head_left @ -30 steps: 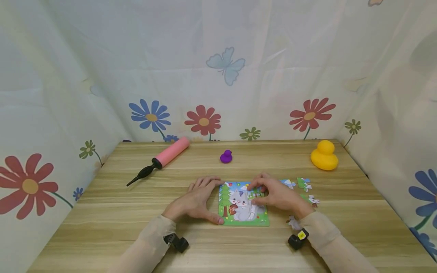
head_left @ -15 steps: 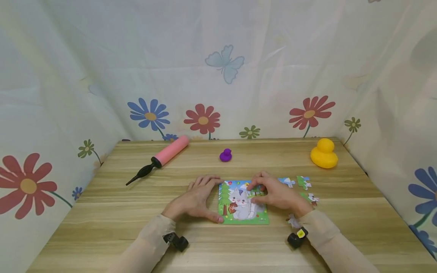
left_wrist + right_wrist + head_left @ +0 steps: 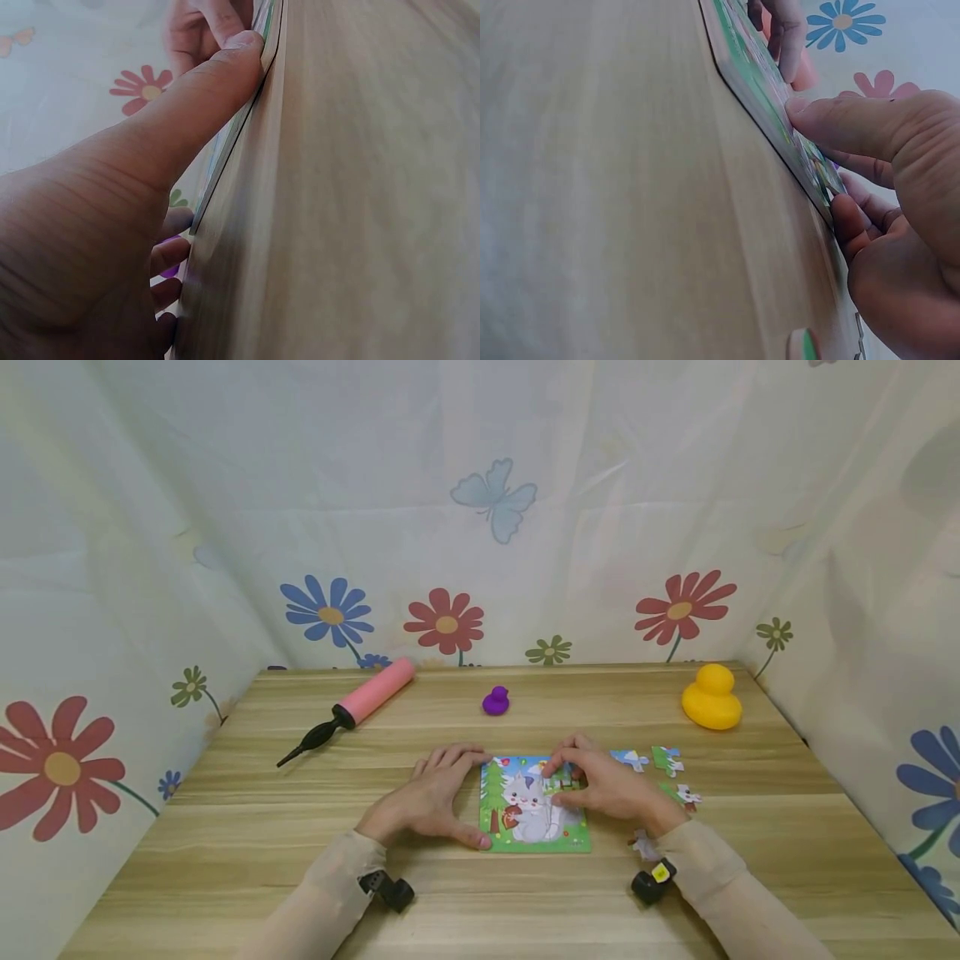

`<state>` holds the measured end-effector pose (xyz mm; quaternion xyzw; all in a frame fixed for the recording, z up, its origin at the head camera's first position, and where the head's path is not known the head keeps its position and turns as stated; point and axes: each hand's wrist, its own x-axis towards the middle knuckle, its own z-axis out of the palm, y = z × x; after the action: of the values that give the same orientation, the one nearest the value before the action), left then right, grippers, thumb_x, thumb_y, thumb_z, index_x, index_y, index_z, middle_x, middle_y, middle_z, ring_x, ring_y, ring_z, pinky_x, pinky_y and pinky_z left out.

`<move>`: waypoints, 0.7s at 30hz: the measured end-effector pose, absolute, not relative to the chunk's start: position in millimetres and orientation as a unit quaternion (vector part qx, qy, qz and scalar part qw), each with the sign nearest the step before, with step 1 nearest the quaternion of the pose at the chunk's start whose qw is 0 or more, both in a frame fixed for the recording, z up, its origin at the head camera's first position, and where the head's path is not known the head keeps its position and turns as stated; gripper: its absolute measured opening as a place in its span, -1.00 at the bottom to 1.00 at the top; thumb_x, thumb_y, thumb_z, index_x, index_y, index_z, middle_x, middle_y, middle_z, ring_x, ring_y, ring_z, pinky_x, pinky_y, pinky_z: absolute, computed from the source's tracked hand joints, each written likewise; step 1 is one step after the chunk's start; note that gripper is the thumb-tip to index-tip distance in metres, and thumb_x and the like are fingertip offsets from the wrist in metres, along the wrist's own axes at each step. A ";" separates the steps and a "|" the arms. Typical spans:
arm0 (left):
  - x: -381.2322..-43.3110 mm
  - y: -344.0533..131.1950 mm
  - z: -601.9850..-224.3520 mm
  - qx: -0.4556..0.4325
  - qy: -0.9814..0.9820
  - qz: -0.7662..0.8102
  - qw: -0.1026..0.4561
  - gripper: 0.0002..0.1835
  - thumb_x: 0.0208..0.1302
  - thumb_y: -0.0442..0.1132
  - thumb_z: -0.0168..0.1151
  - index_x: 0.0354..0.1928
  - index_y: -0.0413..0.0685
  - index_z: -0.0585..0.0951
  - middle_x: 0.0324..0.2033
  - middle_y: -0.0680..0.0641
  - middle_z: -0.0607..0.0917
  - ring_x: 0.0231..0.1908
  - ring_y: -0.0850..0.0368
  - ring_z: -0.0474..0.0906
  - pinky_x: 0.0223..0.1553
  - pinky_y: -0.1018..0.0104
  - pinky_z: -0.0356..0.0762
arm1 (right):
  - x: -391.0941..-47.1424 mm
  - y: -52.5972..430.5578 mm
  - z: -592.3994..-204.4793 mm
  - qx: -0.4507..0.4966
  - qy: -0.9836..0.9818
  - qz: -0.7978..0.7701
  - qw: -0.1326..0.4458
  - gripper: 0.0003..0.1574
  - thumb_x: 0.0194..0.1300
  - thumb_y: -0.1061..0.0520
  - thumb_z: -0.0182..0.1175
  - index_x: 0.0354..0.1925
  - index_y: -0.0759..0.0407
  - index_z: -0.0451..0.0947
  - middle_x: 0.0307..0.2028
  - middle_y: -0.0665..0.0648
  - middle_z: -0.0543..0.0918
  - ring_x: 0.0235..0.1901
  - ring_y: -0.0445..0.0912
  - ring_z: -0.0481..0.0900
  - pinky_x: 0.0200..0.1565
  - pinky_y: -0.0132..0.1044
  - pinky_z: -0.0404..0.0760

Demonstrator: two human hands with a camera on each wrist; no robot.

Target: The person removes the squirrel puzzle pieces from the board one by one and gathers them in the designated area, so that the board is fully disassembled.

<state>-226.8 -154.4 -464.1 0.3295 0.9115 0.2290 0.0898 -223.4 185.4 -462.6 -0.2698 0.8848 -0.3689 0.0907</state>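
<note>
A jigsaw puzzle board [image 3: 531,827] with a grey squirrel holding an acorn lies flat on the table in the head view. My left hand [image 3: 431,797] spreads along its left side, thumb on the lower left corner and fingertips by the upper left corner. Over the board's right part, my right hand [image 3: 611,785] has thumb and index finger bent around a puzzle piece [image 3: 552,786], mostly hidden beneath the hand. The right wrist view shows the right thumb [image 3: 840,120] down on the picture side, with other fingers curled at the board's far edge.
Loose puzzle pieces lie right of the board, among them a green one [image 3: 666,762], a blue one [image 3: 630,760] and a grey one [image 3: 645,846]. Farther back are a pink hand pump [image 3: 378,692], a small purple duck [image 3: 496,701] and a yellow duck [image 3: 712,699].
The head view shifts by a few pixels. Both hands stay in nearly the same place on the board, and the loose pieces have not moved.
</note>
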 end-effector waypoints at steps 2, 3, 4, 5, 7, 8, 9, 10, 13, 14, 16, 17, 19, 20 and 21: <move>-226.4 -154.3 -463.4 0.330 0.912 0.229 0.091 0.40 -0.04 0.48 0.71 0.75 0.07 0.23 0.71 -0.13 0.20 0.64 -0.26 0.08 0.53 -0.49 0.11 | -223.3 186.4 -462.2 -0.270 0.885 -0.369 0.090 -0.59 0.50 0.04 0.52 0.23 -0.08 0.68 0.27 0.06 0.49 0.10 -0.01 0.45 0.18 -0.13 0.56; -226.6 -154.1 -463.4 0.330 0.912 0.228 0.091 0.40 -0.04 0.48 0.71 0.75 0.08 0.23 0.71 -0.13 0.20 0.64 -0.26 0.08 0.53 -0.49 0.11 | -223.4 186.9 -461.8 -0.269 0.884 -0.371 0.090 -0.54 0.50 0.05 0.51 0.29 -0.06 0.65 0.28 0.06 0.50 0.11 -0.01 0.46 0.20 -0.13 0.57; -226.7 -154.1 -463.4 0.329 0.912 0.227 0.091 0.40 -0.04 0.49 0.71 0.75 0.08 0.23 0.71 -0.12 0.20 0.64 -0.26 0.08 0.53 -0.48 0.11 | -223.4 187.3 -461.2 -0.268 0.883 -0.374 0.090 -0.48 0.51 0.07 0.50 0.34 -0.03 0.63 0.29 0.06 0.51 0.11 -0.01 0.47 0.22 -0.11 0.58; -226.9 -154.1 -463.4 0.329 0.912 0.227 0.090 0.40 -0.04 0.49 0.71 0.75 0.08 0.23 0.71 -0.12 0.20 0.64 -0.26 0.08 0.53 -0.48 0.11 | -223.4 187.8 -460.6 -0.267 0.883 -0.376 0.090 -0.44 0.52 0.09 0.49 0.39 0.00 0.60 0.30 0.07 0.52 0.12 -0.01 0.48 0.23 -0.10 0.59; -227.4 -154.0 -463.6 0.329 0.913 0.225 0.089 0.40 -0.05 0.49 0.71 0.75 0.09 0.24 0.70 -0.12 0.21 0.65 -0.26 0.08 0.54 -0.48 0.10 | -224.0 188.9 -460.1 -0.270 0.882 -0.376 0.086 -0.37 0.53 0.12 0.47 0.47 0.05 0.55 0.31 0.09 0.54 0.12 -0.02 0.50 0.25 -0.08 0.60; -227.6 -154.1 -463.7 0.329 0.913 0.224 0.088 0.40 -0.05 0.49 0.71 0.75 0.09 0.24 0.70 -0.11 0.21 0.65 -0.26 0.08 0.54 -0.48 0.11 | -224.3 189.3 -459.8 -0.271 0.882 -0.376 0.084 -0.35 0.54 0.13 0.46 0.49 0.06 0.55 0.31 0.10 0.55 0.12 -0.02 0.51 0.25 -0.07 0.60; -228.1 -154.2 -464.3 0.329 0.913 0.224 0.087 0.40 -0.05 0.50 0.71 0.75 0.09 0.24 0.70 -0.11 0.21 0.64 -0.26 0.09 0.54 -0.49 0.11 | -224.7 189.7 -459.6 -0.273 0.882 -0.376 0.083 -0.35 0.55 0.14 0.45 0.50 0.08 0.55 0.30 0.10 0.56 0.11 -0.02 0.52 0.24 -0.06 0.60; -228.2 -154.2 -464.3 0.329 0.913 0.224 0.087 0.40 -0.05 0.50 0.71 0.75 0.09 0.24 0.70 -0.11 0.21 0.64 -0.26 0.09 0.54 -0.49 0.11 | -225.1 190.1 -459.5 -0.275 0.882 -0.374 0.081 -0.36 0.55 0.15 0.44 0.51 0.08 0.57 0.29 0.11 0.57 0.09 -0.02 0.52 0.23 -0.06 0.60; -228.0 -154.4 -464.1 0.329 0.913 0.225 0.087 0.40 -0.05 0.50 0.71 0.75 0.10 0.24 0.70 -0.11 0.21 0.65 -0.25 0.08 0.53 -0.48 0.12 | -225.7 190.2 -458.5 -0.275 0.884 -0.369 0.081 -0.37 0.56 0.15 0.43 0.50 0.07 0.60 0.26 0.12 0.57 0.06 -0.02 0.52 0.20 -0.06 0.59; -227.9 -154.6 -464.1 0.329 0.913 0.226 0.088 0.41 -0.06 0.49 0.71 0.75 0.10 0.24 0.70 -0.11 0.21 0.65 -0.25 0.08 0.53 -0.49 0.12 | -225.9 190.4 -458.3 -0.275 0.884 -0.368 0.082 -0.38 0.56 0.15 0.43 0.50 0.07 0.61 0.26 0.12 0.56 0.06 -0.02 0.51 0.18 -0.07 0.59; -227.5 -154.6 -463.9 0.329 0.912 0.227 0.088 0.40 -0.05 0.49 0.71 0.75 0.10 0.24 0.70 -0.11 0.21 0.65 -0.25 0.08 0.53 -0.49 0.12 | -226.2 190.6 -458.0 -0.275 0.886 -0.365 0.082 -0.38 0.56 0.17 0.42 0.50 0.06 0.61 0.27 0.13 0.55 0.04 -0.02 0.50 0.16 -0.09 0.58; -227.3 -154.6 -463.9 0.329 0.912 0.227 0.089 0.40 -0.05 0.49 0.71 0.75 0.09 0.24 0.70 -0.11 0.21 0.65 -0.25 0.08 0.53 -0.49 0.11 | -226.2 190.7 -457.9 -0.275 0.886 -0.365 0.082 -0.38 0.56 0.19 0.41 0.50 0.07 0.61 0.28 0.14 0.54 0.04 -0.02 0.50 0.15 -0.10 0.58; -226.9 -154.7 -463.6 0.329 0.912 0.227 0.090 0.40 -0.05 0.49 0.71 0.75 0.10 0.24 0.70 -0.11 0.21 0.65 -0.26 0.07 0.54 -0.48 0.11 | -226.6 191.4 -458.1 -0.279 0.886 -0.362 0.082 -0.38 0.56 0.21 0.40 0.50 0.08 0.61 0.28 0.17 0.53 0.03 -0.02 0.48 0.12 -0.13 0.57; -226.9 -154.7 -463.8 0.329 0.912 0.227 0.090 0.40 -0.05 0.49 0.71 0.75 0.10 0.23 0.70 -0.11 0.21 0.65 -0.26 0.07 0.54 -0.48 0.10 | -226.8 191.6 -458.3 -0.281 0.886 -0.360 0.081 -0.38 0.56 0.22 0.39 0.50 0.09 0.60 0.29 0.18 0.53 0.02 -0.03 0.48 0.12 -0.14 0.58; -226.6 -154.6 -463.6 0.330 0.912 0.226 0.090 0.40 -0.05 0.50 0.71 0.75 0.10 0.23 0.70 -0.11 0.21 0.65 -0.26 0.07 0.54 -0.48 0.10 | -226.7 191.6 -458.1 -0.282 0.886 -0.359 0.081 -0.38 0.56 0.22 0.39 0.51 0.09 0.60 0.29 0.19 0.52 0.02 -0.03 0.48 0.11 -0.14 0.58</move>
<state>-226.6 -154.6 -463.6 0.3300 0.9120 0.2263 0.0901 -226.7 191.6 -458.1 -0.2820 0.8862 -0.3587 0.0807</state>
